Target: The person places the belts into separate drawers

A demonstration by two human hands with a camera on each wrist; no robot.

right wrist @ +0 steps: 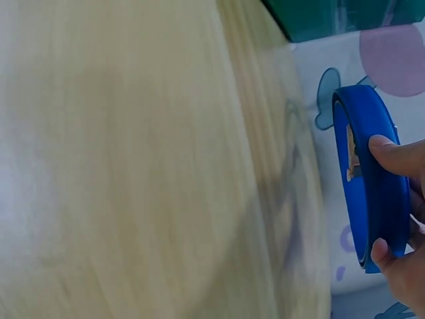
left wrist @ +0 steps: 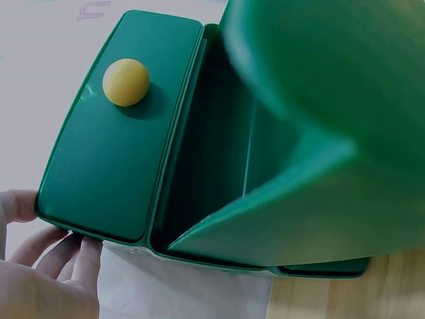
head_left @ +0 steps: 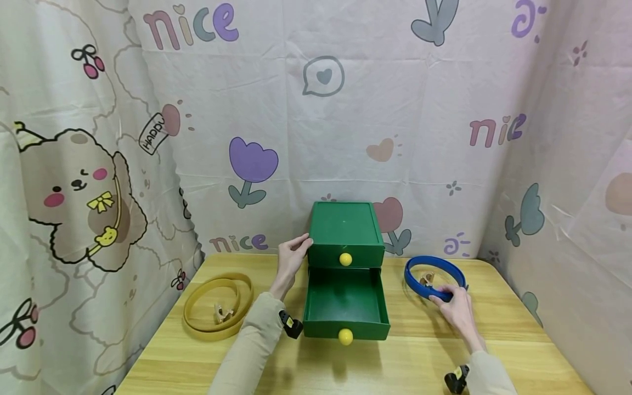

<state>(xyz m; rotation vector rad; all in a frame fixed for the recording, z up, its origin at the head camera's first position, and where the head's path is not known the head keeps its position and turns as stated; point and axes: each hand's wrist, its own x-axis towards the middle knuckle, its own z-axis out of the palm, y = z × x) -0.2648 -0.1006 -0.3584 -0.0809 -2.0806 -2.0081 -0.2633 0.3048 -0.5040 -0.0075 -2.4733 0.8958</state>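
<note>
A green two-drawer box (head_left: 346, 222) stands on the table, its lower drawer (head_left: 345, 302) pulled out with nothing inside. Each drawer has a round yellow knob (left wrist: 126, 82). My left hand (head_left: 292, 259) rests its fingers against the box's upper left side, by the shut top drawer (left wrist: 109, 153). On the right, my right hand (head_left: 456, 307) grips the near side of a coiled blue belt (head_left: 411, 278), thumb and fingers across the strap. The belt's gold-coloured buckle (right wrist: 352, 153) shows inside the coil.
A coiled yellow belt (head_left: 189, 315) with a metal buckle (head_left: 223, 313) lies on the wooden table (head_left: 424, 362) left of the box. Behind and at both sides hangs a printed curtain (head_left: 340, 126).
</note>
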